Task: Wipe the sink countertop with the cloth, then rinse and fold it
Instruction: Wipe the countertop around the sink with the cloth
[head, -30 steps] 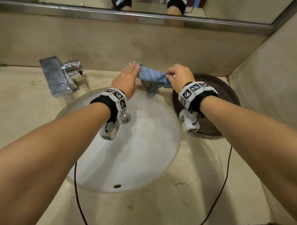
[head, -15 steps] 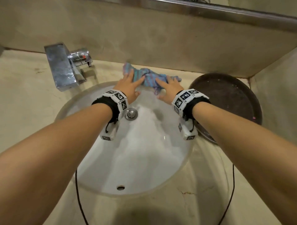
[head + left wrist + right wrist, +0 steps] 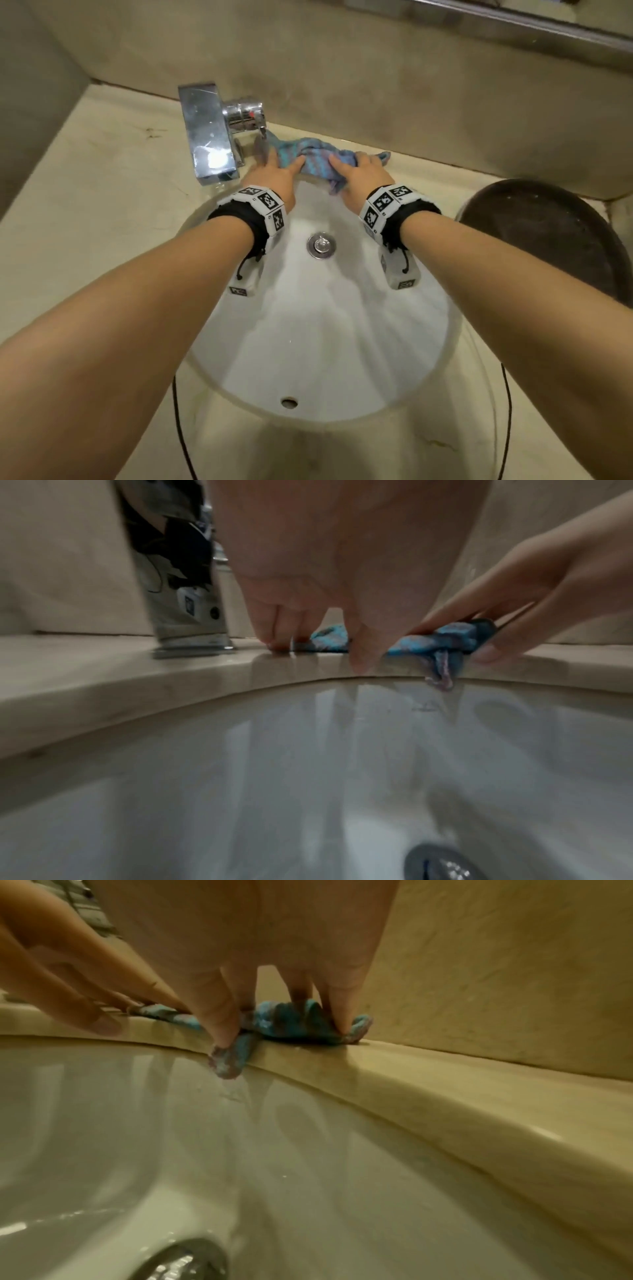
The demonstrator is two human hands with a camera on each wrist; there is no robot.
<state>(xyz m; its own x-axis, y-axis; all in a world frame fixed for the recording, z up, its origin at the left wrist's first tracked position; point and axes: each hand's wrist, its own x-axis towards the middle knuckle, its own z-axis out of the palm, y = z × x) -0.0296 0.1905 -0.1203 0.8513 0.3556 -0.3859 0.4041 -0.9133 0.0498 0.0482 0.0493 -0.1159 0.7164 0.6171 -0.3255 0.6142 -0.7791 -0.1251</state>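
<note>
Cloth: I see the blue cloth [image 3: 317,159] bunched up on the worktop [image 3: 102,205], on the strip behind the sink [image 3: 325,325]. One corner hangs over the rim into the sink (I see it best from the wrist views).
Left hand: my left hand [image 3: 274,178] presses the left end of the cloth, just beside the tap [image 3: 212,133]. Its fingers [image 3: 274,631] are nearly straight and point down on the cloth, holding it flat, not wrapped round it.
Right hand: my right hand [image 3: 363,171] presses the right end of the cloth. Its fingers [image 3: 342,1010] are spread a little and push down on the cloth too.
Hands together: they are near each other, with cloth showing between them.
Sink: white and round, with a shiny drain [image 3: 321,245] in the middle.
Bowl: a dark round bowl [image 3: 548,236] sits on the worktop to the right of the sink, apart from the cloth.
Wall: a tan wall [image 3: 376,85] stands right behind the cloth.
</note>
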